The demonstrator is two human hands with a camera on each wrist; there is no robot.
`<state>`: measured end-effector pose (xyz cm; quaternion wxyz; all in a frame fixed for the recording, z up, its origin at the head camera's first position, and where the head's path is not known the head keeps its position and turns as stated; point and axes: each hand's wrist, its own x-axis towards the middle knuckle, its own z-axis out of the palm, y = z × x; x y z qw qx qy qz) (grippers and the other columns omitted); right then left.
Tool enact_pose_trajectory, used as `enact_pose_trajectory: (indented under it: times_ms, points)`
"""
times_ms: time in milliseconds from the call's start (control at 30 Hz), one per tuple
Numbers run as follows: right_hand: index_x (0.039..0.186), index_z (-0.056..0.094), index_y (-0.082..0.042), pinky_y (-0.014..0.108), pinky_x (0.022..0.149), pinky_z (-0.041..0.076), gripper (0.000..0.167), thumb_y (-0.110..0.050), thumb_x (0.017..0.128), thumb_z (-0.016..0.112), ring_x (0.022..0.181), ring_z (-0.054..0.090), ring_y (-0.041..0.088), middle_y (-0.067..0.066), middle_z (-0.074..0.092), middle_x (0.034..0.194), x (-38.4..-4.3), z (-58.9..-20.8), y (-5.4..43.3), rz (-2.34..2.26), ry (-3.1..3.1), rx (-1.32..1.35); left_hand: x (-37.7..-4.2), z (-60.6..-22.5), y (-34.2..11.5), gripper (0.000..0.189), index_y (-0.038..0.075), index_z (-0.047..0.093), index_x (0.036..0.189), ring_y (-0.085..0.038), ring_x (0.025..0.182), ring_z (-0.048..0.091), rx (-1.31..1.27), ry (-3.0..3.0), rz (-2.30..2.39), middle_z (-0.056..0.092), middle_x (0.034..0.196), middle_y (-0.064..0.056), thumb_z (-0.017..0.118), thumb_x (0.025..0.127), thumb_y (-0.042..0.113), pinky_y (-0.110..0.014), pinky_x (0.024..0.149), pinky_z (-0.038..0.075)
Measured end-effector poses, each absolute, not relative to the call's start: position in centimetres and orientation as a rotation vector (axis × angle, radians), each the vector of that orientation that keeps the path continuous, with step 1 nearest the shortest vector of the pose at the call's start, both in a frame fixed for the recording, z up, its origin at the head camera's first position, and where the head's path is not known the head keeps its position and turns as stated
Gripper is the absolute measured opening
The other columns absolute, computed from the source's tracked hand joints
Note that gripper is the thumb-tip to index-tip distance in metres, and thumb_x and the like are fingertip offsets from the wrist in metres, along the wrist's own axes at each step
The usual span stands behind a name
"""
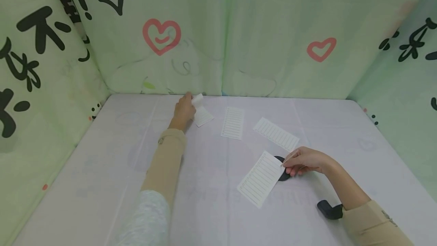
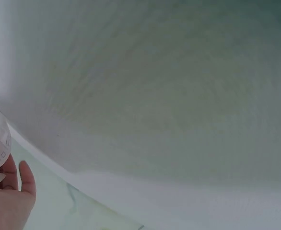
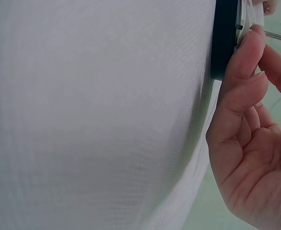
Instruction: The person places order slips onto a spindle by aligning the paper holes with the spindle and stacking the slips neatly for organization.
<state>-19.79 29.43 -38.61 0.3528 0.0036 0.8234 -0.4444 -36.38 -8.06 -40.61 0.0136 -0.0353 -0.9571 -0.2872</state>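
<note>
While the head view shows the left hand (image 1: pixel 184 110) pinching a curled slip (image 1: pixel 203 117) near the bench's (image 1: pixel 102 170) far edge, the right hand (image 1: pixel 308 160) pinches a sheet (image 1: pixel 262 179) partly hiding a black disc (image 1: pixel 285 177). The left wrist view crops the slip but shows its printed boxes; the right wrist view reveals the disc's thick rim.

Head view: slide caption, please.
Left hand holds a curled paper; right hand pinches a lined sheet partly covering a black object.
</note>
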Motion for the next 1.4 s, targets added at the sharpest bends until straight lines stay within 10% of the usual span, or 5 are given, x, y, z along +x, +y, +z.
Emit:
enact_pose_trajectory:
  times_ms: [567, 867, 1400]
  points:
    - [0.084, 0.068, 0.0, 0.019, 0.051, 0.045, 0.02, -0.02, 0.082, 0.066, 0.057, 0.059, 0.009, 0.001, 0.065, 0.066, -19.9, -38.8, 29.6, -1.155, 2.127, 0.012, -36.1, -40.4, -8.8, 0.026, -0.004, 0.055, 0.113, -0.028, 0.109, 0.049, -0.134, -2.723, -1.471, 0.055, 0.118, -0.019, 0.048, 0.089, 0.003, -0.038, 0.095, 0.039]
    - [0.085, 0.068, 0.001, 0.018, 0.05, 0.044, 0.02, -0.019, 0.083, 0.064, 0.057, 0.058, 0.008, 0.001, 0.064, 0.066, -19.8, -38.6, 29.5, -1.159, 2.122, -0.001, -35.7, -39.9, -8.9, 0.02, -0.007, 0.06, 0.102, -0.015, 0.068, 0.048, -0.161, -2.63, -1.566, 0.058, 0.091, -0.015, 0.05, 0.092, 0.008, -0.021, 0.06, 0.042]
    - [0.086, 0.068, 0.001, 0.018, 0.051, 0.044, 0.021, -0.02, 0.084, 0.064, 0.058, 0.059, 0.009, 0.0, 0.064, 0.067, -19.7, -38.5, 29.5, -1.142, 2.13, 0.015, -35.2, -38.6, -9.2, 0.028, -0.011, 0.057, 0.112, -0.005, 0.052, 0.055, -0.065, -2.583, -2.002, 0.059, 0.076, -0.006, 0.052, 0.092, 0.008, -0.016, 0.051, 0.047]
